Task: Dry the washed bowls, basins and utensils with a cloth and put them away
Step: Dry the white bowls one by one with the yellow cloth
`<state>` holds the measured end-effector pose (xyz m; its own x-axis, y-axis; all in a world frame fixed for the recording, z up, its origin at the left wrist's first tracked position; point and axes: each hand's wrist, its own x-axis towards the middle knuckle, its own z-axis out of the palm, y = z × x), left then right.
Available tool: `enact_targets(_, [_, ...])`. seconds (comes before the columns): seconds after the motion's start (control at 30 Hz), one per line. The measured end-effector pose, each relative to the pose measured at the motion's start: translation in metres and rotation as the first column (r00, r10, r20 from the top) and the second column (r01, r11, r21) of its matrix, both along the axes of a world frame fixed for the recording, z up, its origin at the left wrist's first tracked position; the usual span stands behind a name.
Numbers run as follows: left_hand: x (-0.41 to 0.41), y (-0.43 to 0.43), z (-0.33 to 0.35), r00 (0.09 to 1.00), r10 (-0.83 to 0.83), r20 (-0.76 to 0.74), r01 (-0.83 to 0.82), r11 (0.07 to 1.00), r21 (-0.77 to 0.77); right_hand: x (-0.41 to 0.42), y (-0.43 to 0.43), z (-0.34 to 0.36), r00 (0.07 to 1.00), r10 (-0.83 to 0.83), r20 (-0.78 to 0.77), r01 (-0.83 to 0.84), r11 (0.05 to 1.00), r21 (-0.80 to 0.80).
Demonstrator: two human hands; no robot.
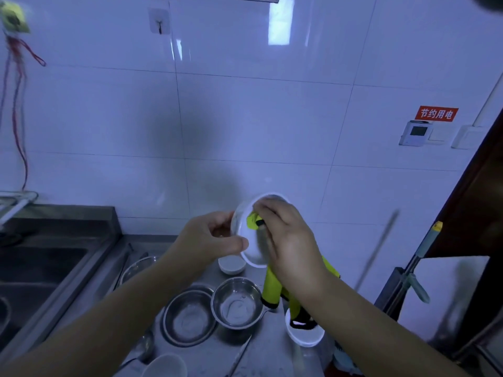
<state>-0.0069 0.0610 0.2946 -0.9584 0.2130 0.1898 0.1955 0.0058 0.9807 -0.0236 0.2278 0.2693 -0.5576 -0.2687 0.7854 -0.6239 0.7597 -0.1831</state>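
Tilted bowl (255, 255) — rim pinched in left hand (209, 238) grip; right hand (291, 240) grips cloth (253, 220) wadded inside it — tail hanging.

The right hand (285, 240) hides most of the cloth (251, 220) inside the held bowl (254, 255); the bottom edge cuts off a second bowl (166, 365)

yellow-green cloth (275, 284) with black trim, white bowl (251, 250), red sign (436, 114).
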Motion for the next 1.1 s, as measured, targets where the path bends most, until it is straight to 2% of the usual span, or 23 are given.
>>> enact_targets(0.1, [-0.003, -0.002, 0.003, 1.000, 0.021, 0.004, -0.021, 0.998, 0.053, 0.007, -0.005, -0.003, 0.973, 0.218, 0.070, -0.214, 0.975, -0.063])
enact_targets(0.17, [-0.004, -0.007, 0.006, 1.000, 0.029, 0.005, -0.029, 0.997, 0.073, 0.011, -0.002, -0.008, 0.947, 0.298, 0.123, -0.293, 0.954, -0.056])
enact_targets(0.23, [-0.003, -0.012, 0.007, 1.000, 0.021, 0.011, -0.022, 0.999, 0.046, 0.009, 0.008, -0.011, 0.956, 0.273, 0.110, -0.281, 0.958, 0.063])
enact_targets(0.3, [-0.002, -0.014, 0.006, 0.999, 0.030, 0.037, -0.031, 0.999, 0.031, 0.002, 0.018, -0.011, 0.984, 0.177, -0.001, -0.171, 0.956, 0.240])
enact_targets(0.33, [-0.002, -0.013, 0.005, 0.997, 0.048, 0.060, -0.051, 0.998, 0.042, 0.000, 0.022, -0.009, 0.989, 0.138, -0.053, -0.119, 0.957, 0.265])
enact_targets(0.4, [-0.003, -0.011, 0.004, 0.990, 0.104, 0.100, -0.113, 0.990, 0.084, -0.001, 0.024, -0.006, 0.991, 0.101, -0.086, -0.089, 0.987, 0.137])
enact_targets(0.5, [-0.004, -0.003, 0.006, 0.978, 0.166, 0.129, -0.184, 0.972, 0.146, 0.010, 0.011, -0.005, 0.981, 0.191, 0.025, -0.181, 0.958, -0.222])
enact_targets(0.57, [-0.004, 0.002, 0.007, 0.972, 0.191, 0.139, -0.215, 0.958, 0.188, 0.016, -0.002, -0.013, 0.949, 0.281, 0.142, -0.236, 0.933, -0.271])
enact_targets(0.63, [-0.002, 0.007, 0.008, 0.966, 0.216, 0.139, -0.239, 0.955, 0.176, 0.020, -0.011, -0.023, 0.930, 0.283, 0.235, -0.239, 0.951, -0.198])
enact_targets(0.67, [-0.001, 0.009, 0.007, 0.967, 0.214, 0.138, -0.235, 0.959, 0.159, 0.020, -0.012, -0.028, 0.943, 0.246, 0.227, -0.219, 0.966, -0.136])
enact_targets(0.77, [0.003, 0.011, 0.007, 0.971, 0.184, 0.156, -0.207, 0.967, 0.151, 0.011, 0.000, -0.033, 0.987, 0.156, 0.029, -0.158, 0.984, 0.079])
enact_targets(0.93, [-0.001, 0.001, 0.016, 0.964, 0.096, 0.247, -0.126, 0.986, 0.108, -0.009, 0.028, -0.031, 0.968, 0.211, -0.132, -0.157, 0.930, 0.333])
enact_targets(1.0, [-0.001, -0.002, 0.017, 0.971, 0.074, 0.229, -0.072, 0.997, -0.018, -0.013, 0.036, -0.029, 0.960, 0.237, -0.150, -0.164, 0.909, 0.383])
enact_targets(1.03, [0.000, -0.005, 0.016, 0.985, 0.105, 0.135, -0.078, 0.978, -0.193, -0.014, 0.040, -0.028, 0.960, 0.238, -0.146, -0.164, 0.904, 0.395])
enact_targets(1.07, [0.000, -0.009, 0.015, 0.990, 0.130, -0.057, -0.142, 0.881, -0.451, -0.015, 0.043, -0.028, 0.962, 0.236, -0.134, -0.164, 0.899, 0.405])
enact_targets(1.1, [-0.001, -0.013, 0.013, 0.939, 0.106, -0.328, -0.310, 0.677, -0.668, -0.015, 0.046, -0.028, 0.966, 0.232, -0.114, -0.165, 0.893, 0.418])
